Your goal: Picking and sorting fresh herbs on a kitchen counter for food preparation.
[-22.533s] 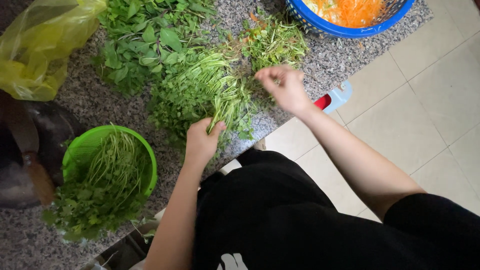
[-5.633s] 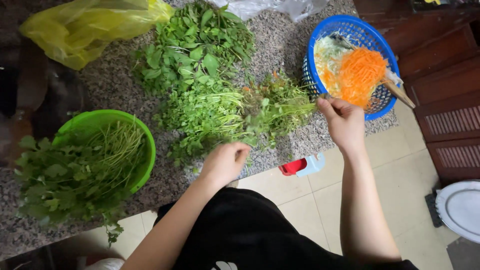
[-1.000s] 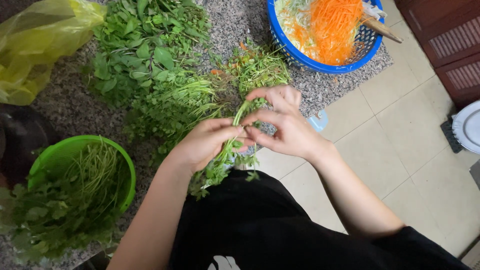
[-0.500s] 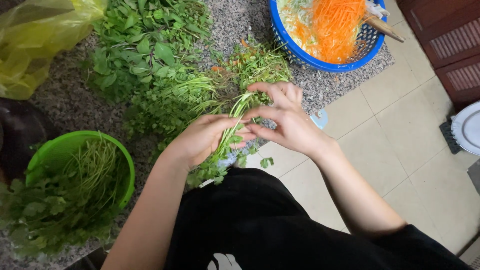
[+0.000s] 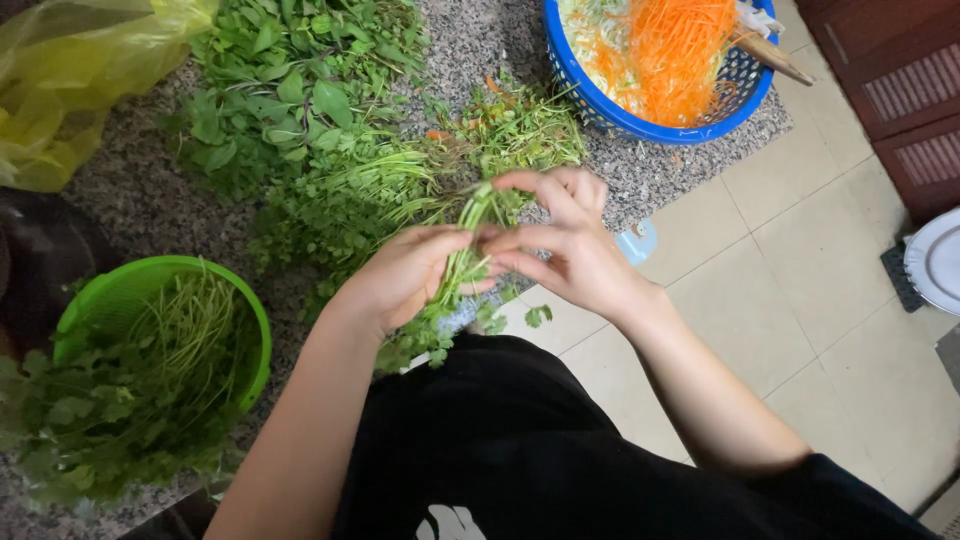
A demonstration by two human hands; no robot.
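Observation:
My left hand (image 5: 405, 275) grips a bunch of green herb sprigs (image 5: 455, 290), leafy ends hanging down toward my black clothing, stems pointing up. My right hand (image 5: 565, 245) meets it from the right, fingers pinching the stems of the same bunch near the top. Both hands hover at the front edge of the speckled stone counter (image 5: 150, 205). Just behind them lies a loose pile of thin-stemmed herbs (image 5: 380, 190) and a small heap of trimmings (image 5: 520, 130).
A green basket (image 5: 120, 300) at the left holds picked herbs. Broad-leafed greens (image 5: 290, 80) lie at the back, beside a yellow plastic bag (image 5: 70, 80). A blue basket (image 5: 600, 105) holds shredded carrot and cabbage with a wooden handle. Tiled floor lies to the right.
Both hands have stayed together on the herb bunch, shifting slightly along the stems. Earlier, my right hand was at the blue basket and my left on the pile.

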